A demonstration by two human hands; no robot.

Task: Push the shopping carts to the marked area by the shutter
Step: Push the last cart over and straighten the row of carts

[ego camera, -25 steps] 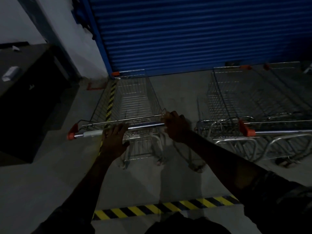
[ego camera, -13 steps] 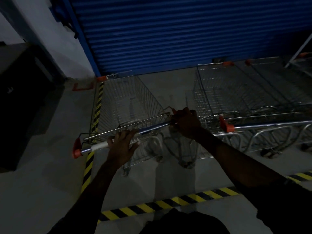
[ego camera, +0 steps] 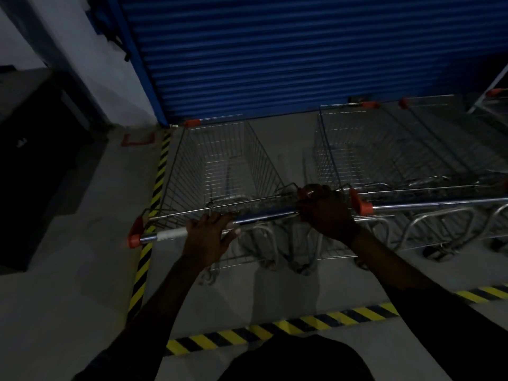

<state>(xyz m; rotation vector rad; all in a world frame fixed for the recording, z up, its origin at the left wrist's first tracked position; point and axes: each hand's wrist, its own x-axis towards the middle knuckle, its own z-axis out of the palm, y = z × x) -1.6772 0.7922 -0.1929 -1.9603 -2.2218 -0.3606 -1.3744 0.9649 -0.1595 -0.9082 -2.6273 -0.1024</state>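
A wire shopping cart with orange corner caps stands in front of me, its nose close to the blue shutter. My left hand rests over its chrome handle bar, fingers draped on it. My right hand grips the bar's right end. The cart sits inside a floor area edged by yellow-and-black tape. To the right, other parked carts stand nested side by side, almost touching the one I hold.
A dark cabinet stands at the left by a white wall. A second yellow-and-black tape strip runs across the floor near my feet. A small red object lies on the floor by the shutter's left post.
The cart has swung and moved closer to the parked carts on the right, its handle now nearly level with theirs. Both hands stay on the bar.
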